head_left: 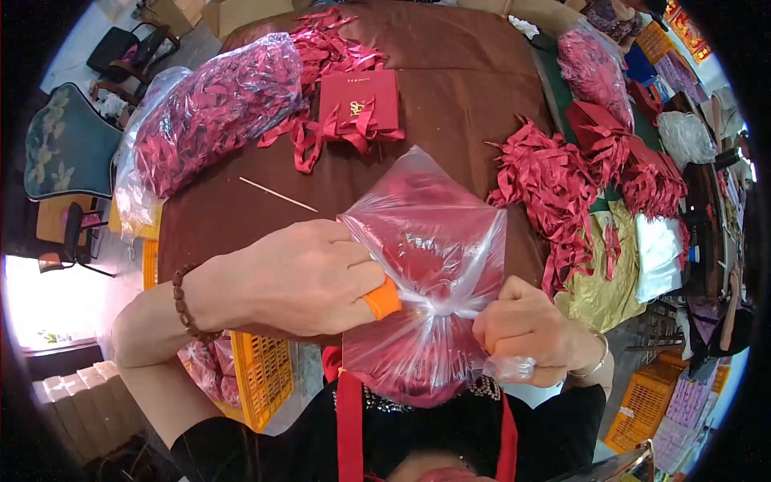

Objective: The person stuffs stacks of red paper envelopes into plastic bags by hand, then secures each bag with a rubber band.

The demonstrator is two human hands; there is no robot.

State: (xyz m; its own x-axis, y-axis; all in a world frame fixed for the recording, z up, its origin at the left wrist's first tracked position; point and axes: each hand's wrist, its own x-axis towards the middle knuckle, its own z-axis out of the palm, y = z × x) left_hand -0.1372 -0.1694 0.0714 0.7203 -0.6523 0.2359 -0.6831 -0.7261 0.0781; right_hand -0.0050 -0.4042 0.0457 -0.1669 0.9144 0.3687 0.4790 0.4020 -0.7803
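Observation:
A clear plastic bag (pixel 434 233) with red contents lies at the table's front edge, against my body. Its plastic gathers into a tight knot at the middle, with creases fanning outward. My left hand (pixel 313 277), with orange tape round one finger, is closed on the bag's plastic left of the knot. On the other side, my right hand (pixel 526 333) makes a fist around gathered plastic, a crumpled bit showing below the fingers. Beyond the bag lies a red paper gift bag (pixel 359 100) with gold print and ribbon handles.
A brown cloth (pixel 458 104) covers the table. A large bag of red ribbons (pixel 221 108) lies at left, near a thin stick (pixel 279 194). Loose red ribbons (pixel 542 181) heap up at right. Yellow crates (pixel 261 377) stand below the table on both sides.

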